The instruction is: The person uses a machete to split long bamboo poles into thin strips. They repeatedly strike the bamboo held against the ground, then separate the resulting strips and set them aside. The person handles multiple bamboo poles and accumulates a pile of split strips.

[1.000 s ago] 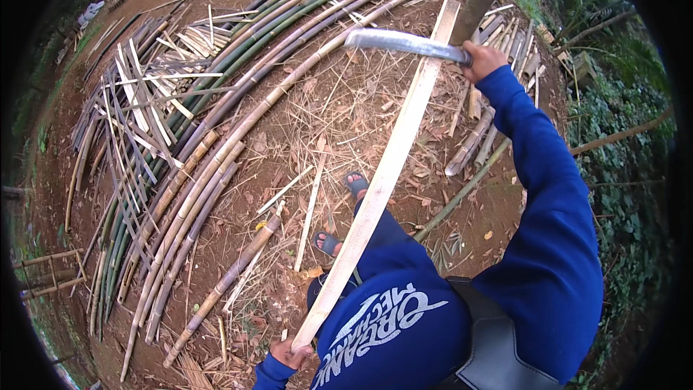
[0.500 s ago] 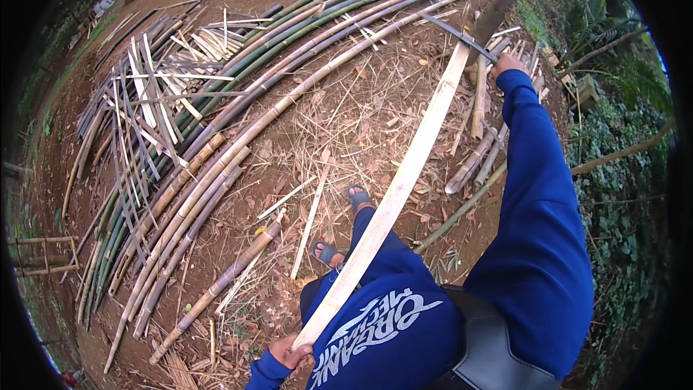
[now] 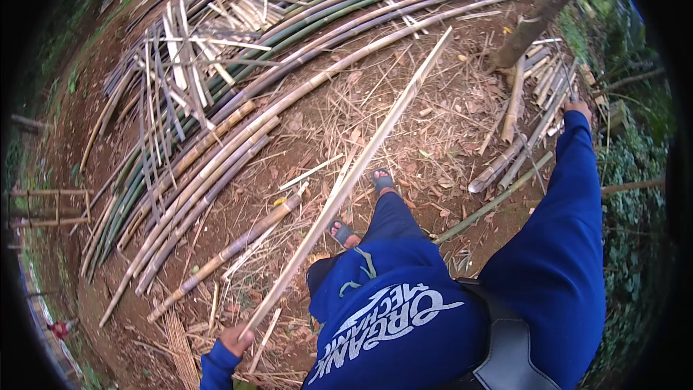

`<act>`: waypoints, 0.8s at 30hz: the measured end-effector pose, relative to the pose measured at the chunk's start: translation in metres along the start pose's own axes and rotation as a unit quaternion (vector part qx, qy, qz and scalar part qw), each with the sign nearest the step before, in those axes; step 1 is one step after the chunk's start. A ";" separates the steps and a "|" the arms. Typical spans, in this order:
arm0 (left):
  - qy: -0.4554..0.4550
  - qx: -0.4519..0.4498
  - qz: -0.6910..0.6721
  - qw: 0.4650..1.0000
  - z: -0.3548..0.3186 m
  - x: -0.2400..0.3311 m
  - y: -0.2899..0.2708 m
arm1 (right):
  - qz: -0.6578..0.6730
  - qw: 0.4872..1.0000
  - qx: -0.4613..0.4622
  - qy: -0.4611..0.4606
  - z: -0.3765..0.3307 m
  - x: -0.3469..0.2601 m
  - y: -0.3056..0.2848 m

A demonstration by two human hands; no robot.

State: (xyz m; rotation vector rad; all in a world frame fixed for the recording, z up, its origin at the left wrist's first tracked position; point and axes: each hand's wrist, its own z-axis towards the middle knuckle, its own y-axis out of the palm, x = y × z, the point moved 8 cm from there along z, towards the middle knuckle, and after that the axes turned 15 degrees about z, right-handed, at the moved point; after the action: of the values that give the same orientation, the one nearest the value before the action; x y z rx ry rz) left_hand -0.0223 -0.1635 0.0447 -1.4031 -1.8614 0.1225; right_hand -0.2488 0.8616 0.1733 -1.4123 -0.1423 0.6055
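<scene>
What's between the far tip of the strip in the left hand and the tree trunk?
Leaf-littered dirt fills the gap from the bamboo strip to the tree trunk, as seen in the head view.

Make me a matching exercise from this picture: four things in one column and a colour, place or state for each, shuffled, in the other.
1. Pale strip
2. Sandals
3. Tree trunk
4. Sweatshirt

A. Blue with white print
B. At the picture's upper right
C. Gripped in the left hand
D. Grey

Pairs: 1-C, 2-D, 3-B, 4-A
</scene>
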 end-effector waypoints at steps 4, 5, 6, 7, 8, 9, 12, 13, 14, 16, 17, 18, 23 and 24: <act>0.038 0.093 -0.024 0.995 0.087 0.080 -0.032 | 0.151 0.983 -0.021 -0.102 -0.103 -0.036 0.063; 0.016 0.157 0.034 0.987 0.103 0.102 -0.042 | 0.265 0.959 -0.019 -0.096 -0.150 -0.052 0.067; 0.024 0.188 0.053 0.981 0.120 0.125 -0.049 | 0.293 0.946 -0.029 -0.134 -0.173 -0.051 0.087; -0.007 0.185 0.047 0.982 0.131 0.143 -0.051 | 0.360 0.917 -0.041 -0.165 -0.249 -0.100 0.065; -0.003 0.225 0.091 0.970 0.143 0.159 -0.055 | 0.409 0.887 -0.090 -0.192 -0.291 -0.120 0.057; 0.001 0.221 0.082 0.972 0.155 0.170 -0.052 | 0.458 0.851 -0.145 -0.212 -0.334 -0.140 0.053; 0.027 0.220 0.019 0.975 0.182 0.185 -0.048 | 0.476 0.808 -0.192 -0.290 -0.425 -0.180 0.027; 0.028 0.224 0.048 0.973 0.185 0.191 -0.047 | 0.476 0.797 -0.197 -0.315 -0.444 -0.189 0.023; 0.026 0.230 0.077 0.970 0.184 0.195 -0.045 | 0.473 0.783 -0.179 -0.363 -0.461 -0.199 0.019; 0.021 0.249 0.128 0.960 0.173 0.213 -0.046 | 0.441 0.770 -0.162 -0.432 -0.486 -0.216 0.020; 0.014 0.245 0.130 0.961 0.175 0.212 -0.043 | 0.414 0.771 -0.165 -0.455 -0.495 -0.224 0.023; 0.007 0.243 0.131 0.961 0.176 0.210 -0.039 | 0.387 0.770 -0.167 -0.479 -0.503 -0.231 0.023; -0.009 0.263 0.132 0.956 0.169 0.202 -0.027 | 0.337 0.760 -0.144 -0.537 -0.512 -0.251 0.024; 0.001 0.290 0.117 0.950 0.161 0.207 -0.031 | 0.331 0.752 -0.134 -0.554 -0.512 -0.255 0.024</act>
State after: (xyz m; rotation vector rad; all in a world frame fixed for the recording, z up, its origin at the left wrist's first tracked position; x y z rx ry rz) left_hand -0.1640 0.0586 0.0582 -1.1876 -1.4738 0.7265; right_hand -0.2444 0.2913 0.1255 -1.1672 -0.7097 2.0619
